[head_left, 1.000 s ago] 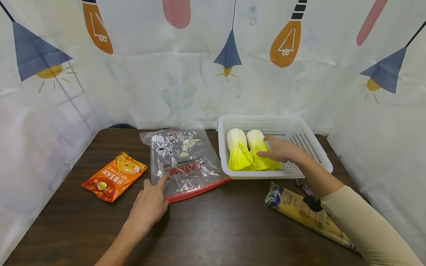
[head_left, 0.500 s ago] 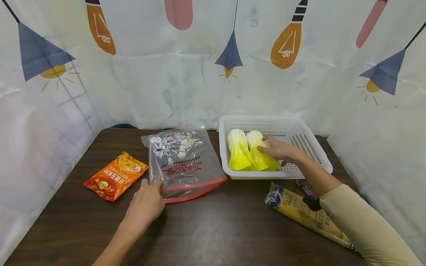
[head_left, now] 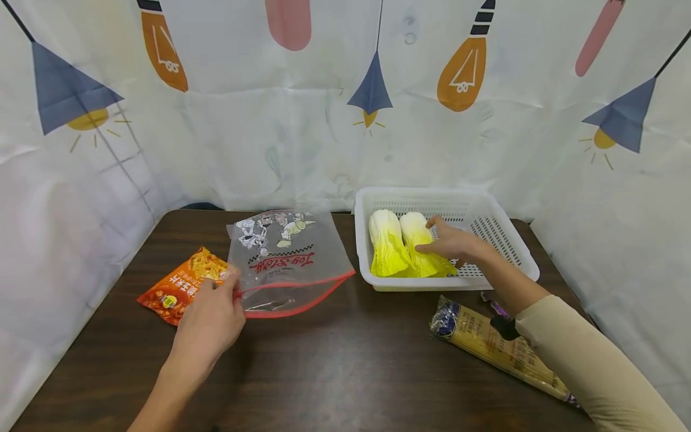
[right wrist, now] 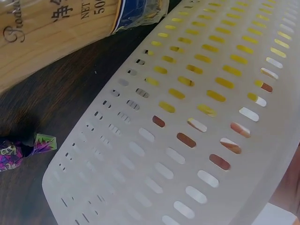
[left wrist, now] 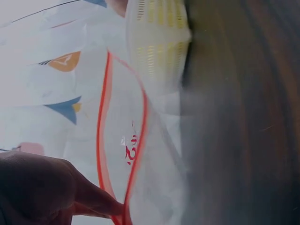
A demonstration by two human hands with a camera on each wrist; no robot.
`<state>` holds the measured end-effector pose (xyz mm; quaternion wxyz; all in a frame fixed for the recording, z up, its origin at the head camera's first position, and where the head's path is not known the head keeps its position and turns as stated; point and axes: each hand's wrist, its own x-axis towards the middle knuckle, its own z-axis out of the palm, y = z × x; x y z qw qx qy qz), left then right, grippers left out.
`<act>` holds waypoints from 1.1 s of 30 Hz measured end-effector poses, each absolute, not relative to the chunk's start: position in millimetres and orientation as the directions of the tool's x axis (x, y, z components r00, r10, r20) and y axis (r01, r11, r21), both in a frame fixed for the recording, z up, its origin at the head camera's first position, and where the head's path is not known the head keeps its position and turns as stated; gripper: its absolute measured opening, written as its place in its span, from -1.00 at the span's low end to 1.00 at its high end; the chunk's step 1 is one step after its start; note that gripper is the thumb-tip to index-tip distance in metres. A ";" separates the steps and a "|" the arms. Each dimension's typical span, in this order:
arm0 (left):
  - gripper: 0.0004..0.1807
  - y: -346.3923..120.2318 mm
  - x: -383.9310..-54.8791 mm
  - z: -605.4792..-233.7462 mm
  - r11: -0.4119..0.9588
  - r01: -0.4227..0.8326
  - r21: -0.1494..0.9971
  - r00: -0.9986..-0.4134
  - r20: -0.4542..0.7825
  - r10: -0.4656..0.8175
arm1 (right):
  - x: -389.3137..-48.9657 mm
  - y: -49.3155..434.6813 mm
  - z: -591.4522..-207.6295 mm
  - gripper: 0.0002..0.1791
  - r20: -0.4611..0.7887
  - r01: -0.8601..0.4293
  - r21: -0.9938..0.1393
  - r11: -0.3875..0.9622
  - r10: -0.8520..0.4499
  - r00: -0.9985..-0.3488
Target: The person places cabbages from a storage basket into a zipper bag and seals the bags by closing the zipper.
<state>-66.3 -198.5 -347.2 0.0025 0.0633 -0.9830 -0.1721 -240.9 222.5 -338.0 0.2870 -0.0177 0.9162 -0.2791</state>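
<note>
My left hand pinches the near left corner of a clear zip bag printed with cartoon figures. The bag's red-edged mouth gapes, its two red strips standing apart in the left wrist view. In the white plastic basket lie two napa cabbages, the left one beside the right one. My right hand holds the right cabbage from its right side, thumb over the leaves and index finger near the white end. In the right wrist view, the basket wall hides most of that hand.
An orange snack packet lies at the left, partly behind my left hand. A pack of dried noodles lies in front of the basket, under my right forearm. A small purple-wrapped item sits beside it. Printed curtains surround the dark table.
My left hand has gone from lying on the bag to pinching its corner, then drawn it left and up. The bag's mouth has spread. My right hand stays at the cabbage.
</note>
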 end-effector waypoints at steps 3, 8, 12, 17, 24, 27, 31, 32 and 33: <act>-0.62 -201.1 -66.8 -340.1 0.935 -0.101 0.340 -0.992 0.043 -0.123 | -242.4 221.6 -339.6 -0.12 -0.508 0.133 -0.527 0.839 -0.186 -0.841; -0.74 -202.6 -69.6 -330.7 0.941 -0.070 0.330 -0.982 0.144 -0.124 | -243.4 221.5 -342.1 -0.13 -0.509 0.149 -0.556 0.817 -0.193 -0.839; -0.80 -201.6 -71.4 -324.2 0.939 -0.075 0.337 -0.959 0.235 -0.160 | -242.9 222.4 -343.9 -0.14 -0.485 0.138 -0.583 0.800 -0.207 -0.850; -0.87 -199.1 -74.1 -317.2 0.931 -0.075 0.358 -0.919 0.337 -0.204 | -243.8 224.0 -346.6 -0.15 -0.432 0.100 -0.617 0.780 -0.230 -0.872; -0.83 -187.2 -81.8 -308.6 0.890 -0.151 0.431 -0.885 0.342 -0.315 | -243.4 225.6 -344.3 -0.15 -0.395 0.059 -0.593 0.803 -0.226 -0.890; -0.84 -183.4 -85.7 -306.7 0.874 -0.150 0.461 -0.859 0.377 -0.347 | -241.9 225.5 -342.2 -0.17 -0.387 0.062 -0.587 0.808 -0.212 -0.897; -0.85 -179.4 -91.3 -305.4 0.857 -0.123 0.501 -0.793 0.469 -0.388 | -240.7 227.1 -340.9 -0.18 -0.387 0.095 -0.615 0.783 -0.196 -0.901; -0.84 -178.4 -92.3 -305.0 0.851 -0.120 0.512 -0.775 0.487 -0.402 | -240.3 227.9 -340.5 -0.18 -0.386 0.103 -0.625 0.774 -0.191 -0.902; -0.84 -177.5 -93.3 -304.4 0.844 -0.117 0.524 -0.757 0.503 -0.417 | -239.8 229.2 -340.0 -0.18 -0.385 0.113 -0.637 0.763 -0.187 -0.904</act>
